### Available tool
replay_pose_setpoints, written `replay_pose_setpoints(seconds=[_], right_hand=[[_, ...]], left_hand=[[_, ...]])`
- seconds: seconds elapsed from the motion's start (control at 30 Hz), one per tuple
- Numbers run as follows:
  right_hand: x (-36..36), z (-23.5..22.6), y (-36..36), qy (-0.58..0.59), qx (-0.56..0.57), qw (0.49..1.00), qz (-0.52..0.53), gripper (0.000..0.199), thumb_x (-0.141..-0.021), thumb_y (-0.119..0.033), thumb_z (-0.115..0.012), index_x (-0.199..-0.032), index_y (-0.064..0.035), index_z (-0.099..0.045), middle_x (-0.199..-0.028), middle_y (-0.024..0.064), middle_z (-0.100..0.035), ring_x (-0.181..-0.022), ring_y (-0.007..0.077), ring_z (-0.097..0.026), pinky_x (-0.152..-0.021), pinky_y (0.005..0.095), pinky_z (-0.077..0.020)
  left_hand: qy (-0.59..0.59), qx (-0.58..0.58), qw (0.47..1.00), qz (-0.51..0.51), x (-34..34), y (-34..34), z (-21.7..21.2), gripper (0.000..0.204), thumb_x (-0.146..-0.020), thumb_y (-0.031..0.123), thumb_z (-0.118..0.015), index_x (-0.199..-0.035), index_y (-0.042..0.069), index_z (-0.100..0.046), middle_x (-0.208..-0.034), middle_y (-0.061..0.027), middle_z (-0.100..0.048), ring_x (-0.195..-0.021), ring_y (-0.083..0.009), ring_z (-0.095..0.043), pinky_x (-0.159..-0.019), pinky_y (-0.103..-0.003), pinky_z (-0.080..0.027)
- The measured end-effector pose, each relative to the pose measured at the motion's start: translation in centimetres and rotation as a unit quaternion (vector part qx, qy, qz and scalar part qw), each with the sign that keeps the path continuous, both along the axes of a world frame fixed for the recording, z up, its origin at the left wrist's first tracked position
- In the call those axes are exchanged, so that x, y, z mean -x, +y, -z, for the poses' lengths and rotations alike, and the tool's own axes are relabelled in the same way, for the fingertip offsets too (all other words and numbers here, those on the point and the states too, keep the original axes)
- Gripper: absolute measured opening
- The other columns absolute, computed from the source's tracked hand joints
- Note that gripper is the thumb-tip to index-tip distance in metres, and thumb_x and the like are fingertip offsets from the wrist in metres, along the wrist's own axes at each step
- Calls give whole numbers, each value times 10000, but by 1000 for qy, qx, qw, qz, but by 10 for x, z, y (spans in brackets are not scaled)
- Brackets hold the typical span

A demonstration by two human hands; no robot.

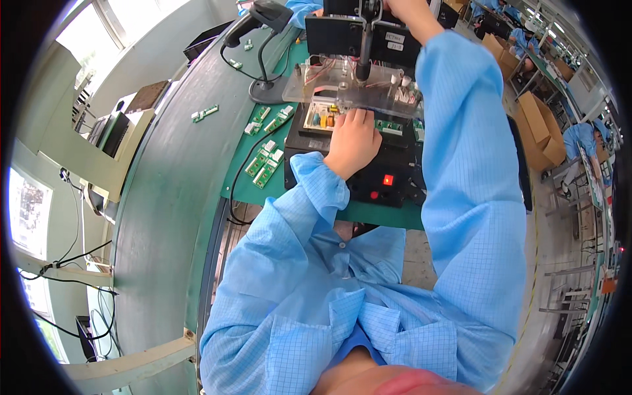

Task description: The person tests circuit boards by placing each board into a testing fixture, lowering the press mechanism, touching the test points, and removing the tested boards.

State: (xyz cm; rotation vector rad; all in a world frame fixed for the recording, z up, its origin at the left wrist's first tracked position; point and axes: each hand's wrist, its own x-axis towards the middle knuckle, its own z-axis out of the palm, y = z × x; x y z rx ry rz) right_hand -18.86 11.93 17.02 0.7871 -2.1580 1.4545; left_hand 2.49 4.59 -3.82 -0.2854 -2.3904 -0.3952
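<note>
My left hand [355, 141] rests on the black test fixture [316, 158], its bent fingers close together at the right side of a circuit board [319, 116] with yellow, blue and orange parts. The fingertips are partly hidden. Above the board is a clear plastic plate [309, 82] with wires, below the metal rod of a press [365, 49]. My right arm stretches up past the fixture, and my right hand [403, 5] is at the top edge beside the press's upper end. Its fingers are cut off there. A green board strip [388, 126] lies right of my left hand.
Several small green circuit boards [265, 168] lie on the green mat left of the fixture. A barcode scanner [260, 20] sits on a stand behind them. A grey-green conveyor belt [164, 197] runs along the left. Cardboard boxes [536, 131] and other workers are at the right.
</note>
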Motion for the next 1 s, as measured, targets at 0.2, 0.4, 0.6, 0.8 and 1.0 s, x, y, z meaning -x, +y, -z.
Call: replay_pose_setpoints(seconds=[0.2, 0.4, 0.6, 0.8, 1.0], right_hand=[[-131, 28, 61, 123, -35, 989, 76, 223, -946, -239, -597, -944, -32, -680, -657, 48, -583, -581, 97, -541, -535, 283, -403], [-204, 90, 117, 8, 80, 996, 37, 208, -977, -196, -582, -1007, -25, -698, -651, -49, -523, -567, 17, -422, -501, 193, -293], [-232, 194, 165, -115, 180, 971, 109, 214, -992, -193, -561, -994, -20, -685, -628, -35, -516, -516, 12, -398, -445, 186, -249], [-268, 259, 199, -182, 108, 964, 162, 203, -989, -174, -562, -980, -9, -680, -634, -25, -542, -510, 13, -415, -444, 188, -259], [-283, 287, 192, -128, 75, 959, 243, 171, -953, -124, -607, -915, 17, -696, -631, -23, -568, -554, 27, -462, -487, 201, -340]], left_hand=[[60, -109, 991, 55, 6, -8, 1, 260, -765, 95, -640, -1004, -6, -619, -1125, -215, -531, -1076, -392, -501, -899, -445, -450], [41, -180, 974, 132, -9, -11, -4, 282, -709, -16, -628, -989, 14, -611, -1011, -151, -555, -956, -373, -546, -825, -441, -458], [85, -125, 973, 175, -45, -22, -9, 308, -541, -72, -623, -790, 61, -500, -883, -100, -539, -876, -335, -556, -780, -416, -454], [61, -292, 939, 173, -105, -54, -20, 265, -706, -21, -796, -742, 61, -546, -798, -89, -637, -700, -182, -629, -598, -273, -493], [88, -652, 746, 108, -49, -167, -53, 123, -870, 65, -700, -953, 20, -621, -882, -58, -672, -799, -127, -642, -692, -269, -503]])
